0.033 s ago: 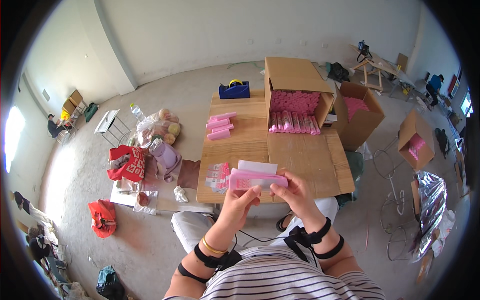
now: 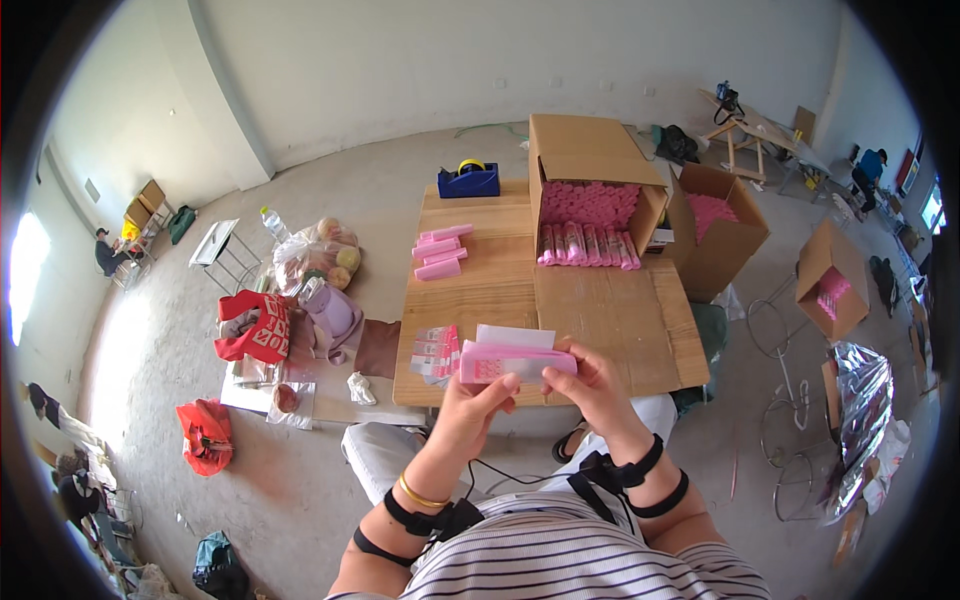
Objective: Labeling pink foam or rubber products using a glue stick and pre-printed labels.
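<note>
A rectangular light-wood desk [image 2: 480,290] stands before the person. At its far right lies a large brown cardboard box [image 2: 590,140], its open side facing near and its inside stacked with pink rolls [image 2: 590,203]. Just right of it, beyond the desk's edge, is a smaller open brown cardboard box [image 2: 730,245] with more pink contents. A flat brown cardboard sheet [image 2: 610,310] covers the desk's near right part. A row of clear-and-pink slim packets [image 2: 588,246] lies along the large box's mouth, their long axes running near to far. A blue tape dispenser with a yellow roll [image 2: 470,181] sits at the far left.

At the near edge, the left hand [image 2: 478,408] pinches the lower middle of a flat, oblong pink sleeve [image 2: 485,364], thumb on its near face; the right hand [image 2: 592,385] pinches its right end. The sleeve's long axis runs left to right, nearly level, parallel to the desk's edge. Behind it shows a white rectangular slip [image 2: 515,335]. Left of it lie fanned pink-and-white printed cards [image 2: 433,355]; farther off, small pink oblong pieces [image 2: 438,269] point left and right.
</note>
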{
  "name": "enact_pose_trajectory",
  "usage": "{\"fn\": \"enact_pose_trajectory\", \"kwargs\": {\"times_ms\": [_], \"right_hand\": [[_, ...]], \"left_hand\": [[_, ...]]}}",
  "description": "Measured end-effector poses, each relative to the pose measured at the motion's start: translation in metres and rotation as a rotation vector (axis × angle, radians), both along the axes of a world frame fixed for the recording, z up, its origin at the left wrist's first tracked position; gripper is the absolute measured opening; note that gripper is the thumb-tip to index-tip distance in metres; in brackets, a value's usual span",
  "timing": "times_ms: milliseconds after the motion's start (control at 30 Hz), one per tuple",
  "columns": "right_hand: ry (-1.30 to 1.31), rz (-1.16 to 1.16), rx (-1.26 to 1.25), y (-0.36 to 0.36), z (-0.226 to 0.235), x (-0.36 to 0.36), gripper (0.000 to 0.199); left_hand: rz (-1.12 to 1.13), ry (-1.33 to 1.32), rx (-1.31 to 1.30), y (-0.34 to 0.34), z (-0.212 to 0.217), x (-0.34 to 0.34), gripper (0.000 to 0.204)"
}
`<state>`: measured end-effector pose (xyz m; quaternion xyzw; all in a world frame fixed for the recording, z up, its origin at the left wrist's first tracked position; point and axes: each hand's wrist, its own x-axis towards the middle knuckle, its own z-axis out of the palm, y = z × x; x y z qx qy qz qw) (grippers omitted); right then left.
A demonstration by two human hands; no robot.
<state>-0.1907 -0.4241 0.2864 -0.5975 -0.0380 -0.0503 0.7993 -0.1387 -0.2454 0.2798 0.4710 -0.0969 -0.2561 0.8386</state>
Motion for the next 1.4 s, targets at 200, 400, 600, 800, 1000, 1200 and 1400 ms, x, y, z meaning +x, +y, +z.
{"fn": "enact_pose_trajectory", "kwargs": {"times_ms": [200, 400, 600, 800, 1000, 1200, 1400], "right_hand": [[0.07, 0.081, 0.028, -0.004, 0.015, -0.003, 0.023], [0.05, 0.14, -0.002, -0.002, 0.013, -0.001, 0.019], [0.012, 0.057, 0.072, 0.013, 0.015, 0.001, 0.013], [-0.005, -0.004, 0.094, 0.019, 0.013, 0.003, 0.011], [0.015, -0.035, 0.115, 0.022, 0.013, 0.002, 0.009], [0.025, -0.047, 0.037, 0.025, 0.016, -0.001, 0.013], [0.009, -0.07, 0.014, 0.027, 0.015, -0.004, 0.013]], "left_hand": [[-0.044, -0.208, 0.176, 0.023, 0.023, 0.004, 0.03], [-0.001, -0.178, 0.147, 0.02, 0.035, -0.002, 0.024], [0.081, -0.128, 0.13, 0.012, 0.029, -0.007, 0.016], [0.128, -0.082, 0.088, 0.009, 0.027, -0.011, 0.011], [0.171, -0.088, 0.084, 0.006, 0.032, -0.014, 0.011], [0.177, -0.16, 0.081, 0.006, 0.033, -0.015, 0.009], [0.179, -0.193, 0.087, 0.007, 0.033, -0.016, 0.007]]}}
